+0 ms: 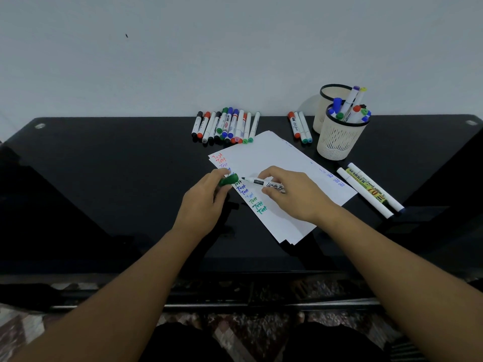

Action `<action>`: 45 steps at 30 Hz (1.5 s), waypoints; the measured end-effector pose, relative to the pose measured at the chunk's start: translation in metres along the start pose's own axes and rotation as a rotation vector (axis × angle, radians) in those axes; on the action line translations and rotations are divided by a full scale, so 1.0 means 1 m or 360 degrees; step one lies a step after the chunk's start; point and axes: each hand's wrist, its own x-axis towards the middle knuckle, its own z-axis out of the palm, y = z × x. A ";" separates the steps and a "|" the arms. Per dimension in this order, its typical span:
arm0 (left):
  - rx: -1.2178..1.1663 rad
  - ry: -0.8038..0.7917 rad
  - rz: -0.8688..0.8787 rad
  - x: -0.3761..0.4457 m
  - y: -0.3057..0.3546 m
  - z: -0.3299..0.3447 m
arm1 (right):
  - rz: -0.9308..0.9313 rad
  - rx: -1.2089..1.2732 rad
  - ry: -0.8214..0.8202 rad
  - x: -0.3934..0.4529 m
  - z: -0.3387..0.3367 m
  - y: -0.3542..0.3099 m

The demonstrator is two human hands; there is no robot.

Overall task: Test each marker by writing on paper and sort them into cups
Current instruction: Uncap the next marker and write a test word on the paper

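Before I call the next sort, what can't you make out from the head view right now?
- Rear cup: its contents, hidden by its wall and the front cup.
- Marker rear end: covered by the right hand.
- Green cap: partly wrapped by left hand fingers.
- Blue marks on the paper: too small to read.
- Labels in the marker row: too small.

Both bare arms reach up toward 12 o'clock. The left hand (202, 202) has its fingers curled, pinching a cap (228, 180). The right hand (295, 193) grips a marker (264, 183), pointing to 9 o'clock.
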 end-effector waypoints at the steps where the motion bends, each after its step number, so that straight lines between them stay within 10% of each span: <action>1: 0.0016 0.0015 0.0001 0.000 0.001 0.000 | 0.0013 0.0018 -0.0003 0.000 0.001 0.000; 20: -0.1618 0.0111 -0.1003 0.022 0.040 -0.010 | 0.0001 0.0239 0.0091 -0.007 0.000 -0.005; 45: -0.1429 -0.0328 -0.0832 0.021 0.040 -0.007 | -0.0277 0.0121 -0.0030 0.007 0.008 -0.017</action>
